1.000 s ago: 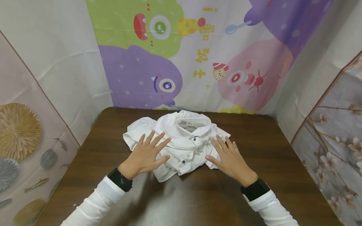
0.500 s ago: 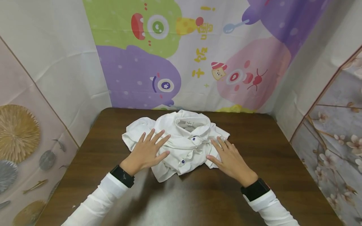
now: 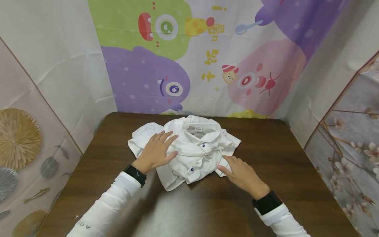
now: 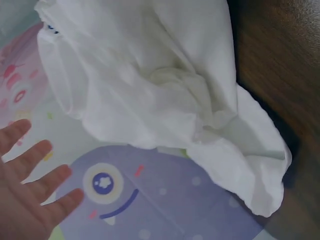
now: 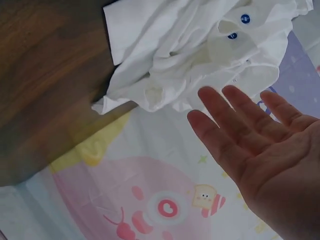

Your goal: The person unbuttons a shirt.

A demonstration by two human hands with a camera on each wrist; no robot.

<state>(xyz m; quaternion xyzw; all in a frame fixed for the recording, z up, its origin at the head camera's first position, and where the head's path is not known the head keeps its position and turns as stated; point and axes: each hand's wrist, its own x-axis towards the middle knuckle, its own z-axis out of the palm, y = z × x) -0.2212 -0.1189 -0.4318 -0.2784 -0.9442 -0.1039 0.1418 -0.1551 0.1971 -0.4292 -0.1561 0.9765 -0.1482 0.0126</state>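
A crumpled white shirt (image 3: pixel 189 154) with dark blue buttons lies on the table, its collar toward the far edge. My left hand (image 3: pixel 155 151) hovers above the left part of the shirt with fingers spread. In the left wrist view that hand (image 4: pixel 35 185) shows straight, parted fingers and holds nothing. Near the shirt's right side is my right hand (image 3: pixel 244 174), its fingers extended and slightly bent. The right wrist view shows the right hand (image 5: pixel 265 150) with an uncovered palm, apart from the cloth (image 5: pixel 200 55).
The brown wooden table (image 3: pixel 207 210) runs up to a cartoon-printed curtain (image 3: pixel 207 98) at the back. Patterned panels stand on both sides, one with gold discs (image 3: pixel 19 138) at left and one with blossoms (image 3: pixel 371 153) at right. Black bands (image 3: pixel 267 203) circle both wrists.
My left hand has shifted a little right and farther over the shirt. The right hand's fingers have drawn in and lowered slightly. The shirt stays where it was.
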